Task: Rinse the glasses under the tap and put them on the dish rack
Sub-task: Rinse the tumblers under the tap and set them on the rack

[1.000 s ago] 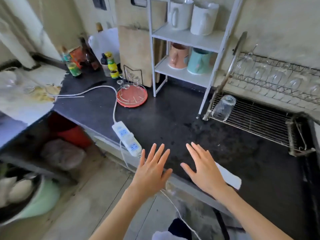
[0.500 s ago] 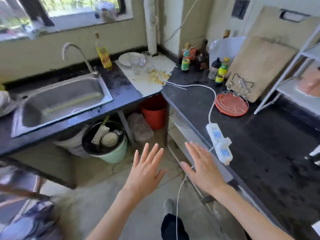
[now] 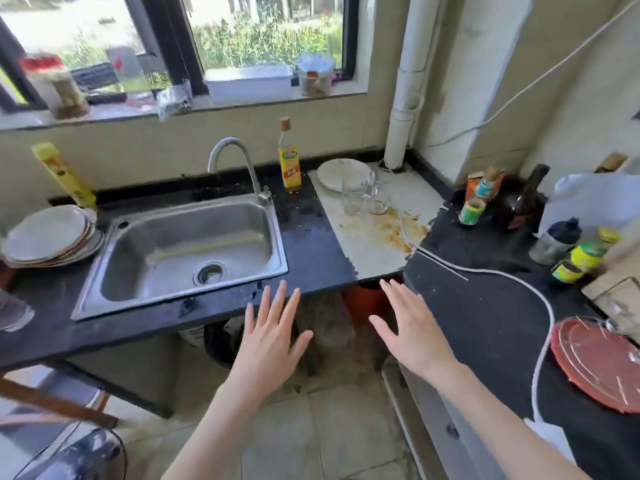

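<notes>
Two clear glasses stand on a stained white counter section right of the sink: a taller glass point(image 3: 353, 199) and a shorter glass point(image 3: 376, 200) beside it. The steel sink point(image 3: 180, 254) lies at centre left with a curved tap point(image 3: 235, 164) at its back rim; no water runs. My left hand point(image 3: 273, 337) and my right hand point(image 3: 408, 327) hover with fingers spread, palms down, in front of the counter edge, holding nothing. Both are well short of the glasses. The dish rack is out of view.
A stack of plates point(image 3: 48, 237) sits left of the sink, a yellow bottle point(image 3: 289, 161) behind it, one white plate point(image 3: 343, 174) behind the glasses. Jars and bottles point(image 3: 485, 199) crowd the right counter, with a white cable point(image 3: 540, 313) and a red round tray point(image 3: 602, 362).
My view has swung left from the dish rack and shelf to the sink and window. Both hands stay spread and empty in front of me.
</notes>
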A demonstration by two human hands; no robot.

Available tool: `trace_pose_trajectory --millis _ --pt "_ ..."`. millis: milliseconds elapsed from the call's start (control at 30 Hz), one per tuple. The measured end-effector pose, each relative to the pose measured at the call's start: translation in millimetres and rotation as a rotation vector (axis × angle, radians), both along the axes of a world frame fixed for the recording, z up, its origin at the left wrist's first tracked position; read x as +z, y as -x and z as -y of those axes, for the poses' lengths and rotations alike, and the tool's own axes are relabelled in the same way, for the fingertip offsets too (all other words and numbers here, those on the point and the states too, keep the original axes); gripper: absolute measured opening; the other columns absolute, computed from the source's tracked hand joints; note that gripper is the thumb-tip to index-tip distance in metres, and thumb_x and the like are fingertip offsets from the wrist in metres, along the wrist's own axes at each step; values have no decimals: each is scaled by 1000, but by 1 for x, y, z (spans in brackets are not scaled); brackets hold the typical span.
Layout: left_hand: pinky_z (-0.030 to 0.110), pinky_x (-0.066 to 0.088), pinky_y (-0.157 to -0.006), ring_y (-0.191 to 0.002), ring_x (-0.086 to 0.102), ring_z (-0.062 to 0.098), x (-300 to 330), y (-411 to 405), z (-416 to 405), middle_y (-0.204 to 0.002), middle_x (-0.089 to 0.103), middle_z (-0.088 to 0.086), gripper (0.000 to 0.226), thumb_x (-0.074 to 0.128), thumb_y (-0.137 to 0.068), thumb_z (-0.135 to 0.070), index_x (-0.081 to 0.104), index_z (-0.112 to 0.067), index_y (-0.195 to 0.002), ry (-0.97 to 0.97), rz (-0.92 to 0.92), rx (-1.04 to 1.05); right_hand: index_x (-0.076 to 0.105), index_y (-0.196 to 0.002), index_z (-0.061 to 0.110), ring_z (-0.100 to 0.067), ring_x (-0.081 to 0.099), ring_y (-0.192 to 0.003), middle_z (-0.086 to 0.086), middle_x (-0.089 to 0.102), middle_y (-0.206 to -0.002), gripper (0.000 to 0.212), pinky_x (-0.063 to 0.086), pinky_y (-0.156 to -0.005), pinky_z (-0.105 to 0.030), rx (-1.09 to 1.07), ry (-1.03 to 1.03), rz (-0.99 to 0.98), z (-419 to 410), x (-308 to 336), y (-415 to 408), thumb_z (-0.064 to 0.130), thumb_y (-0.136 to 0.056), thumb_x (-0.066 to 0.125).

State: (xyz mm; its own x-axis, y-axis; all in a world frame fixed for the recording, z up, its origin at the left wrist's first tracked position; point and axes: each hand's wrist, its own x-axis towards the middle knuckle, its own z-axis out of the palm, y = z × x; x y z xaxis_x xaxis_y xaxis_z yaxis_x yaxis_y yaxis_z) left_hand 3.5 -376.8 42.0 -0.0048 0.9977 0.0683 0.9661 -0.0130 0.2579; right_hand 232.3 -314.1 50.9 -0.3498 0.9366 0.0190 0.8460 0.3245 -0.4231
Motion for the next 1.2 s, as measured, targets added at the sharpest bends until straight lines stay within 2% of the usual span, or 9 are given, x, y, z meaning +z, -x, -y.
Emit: trace_pose_trajectory --millis 167,300,500,567,667,767,867,1000,1200 --pt "43 -6 -115 -141 -21 20 0 23 -66 -155 -15 -1 70 17 -91 -60 -5 -26 -147 91 -40 61 17 -148 22 -14 13 -145 2 18 -156 62 5 -116 -29 3 34 40 -77 2 16 45 -95 40" --pt "41 -7 -114 -133 -31 17 -16 42 -115 -155 -20 -2 86 -11 -69 -66 -11 -28 -146 163 -53 58 15 -148 23 -15 11 -145 3 15 -157 61 8 -117 -30 -25 92 45 -134 -5 32 43 -96 40" --pt "44 -4 -114 -139 -23 23 -35 80 -212 -149 -25 -5 98 -19 -64 -74 -5 -25 -148 191 -32 -5 19 -148 18 -19 20 -142 -1 22 -155 60 18 -115 -32 -129 163 21 -224 -25 60 39 -97 41" --pt "43 -5 -114 -132 -30 21 -36 90 -244 -143 -29 -7 110 -33 -54 -78 -8 -26 -147 200 -41 -39 21 -148 16 -20 22 -142 -3 24 -154 60 20 -114 -34 -193 222 -36 -253 -34 68 40 -97 42" --pt "42 -6 -114 -129 -33 19 -35 98 -285 -140 -32 -6 113 -40 -48 -74 -10 -27 -147 217 -63 -74 29 -145 12 -22 28 -139 -6 32 -151 57 25 -114 -38 -324 292 -132 -295 -46 71 40 -97 42" --pt "41 -7 -114 -130 -33 20 -33 99 -312 -141 -31 -6 113 -39 -50 -75 -7 -26 -147 228 -50 -98 44 -133 4 -26 46 -125 -13 50 -136 46 35 -103 -35 -474 296 -245 -337 -49 71 33 -97 44" --pt "37 -13 -109 -132 -31 21 -35 100 -330 -148 -23 -5 110 -37 -54 -75 -5 -26 -147 234 -49 -105 50 -123 0 -29 53 -112 -15 57 -123 39 41 -92 -35 -595 332 -341 -381 -48 70 29 -98 43" --pt "38 -7 -108 -136 -18 23 -41 96 -342 -156 1 3 103 -25 -69 -74 15 -20 -148 208 -12 -51 52 -116 -12 -37 54 -114 -19 60 -114 49 44 -99 -47 -764 492 -573 -423 -58 70 33 -98 43" --pt "39 -7 -111 -138 -21 20 -49 77 -343 -156 -5 1 106 -25 -65 -78 9 -22 -148 262 60 75 53 -122 -1 -23 51 -99 -7 54 -105 38 45 -97 -42 -880 572 -789 -444 -82 72 25 -95 51"
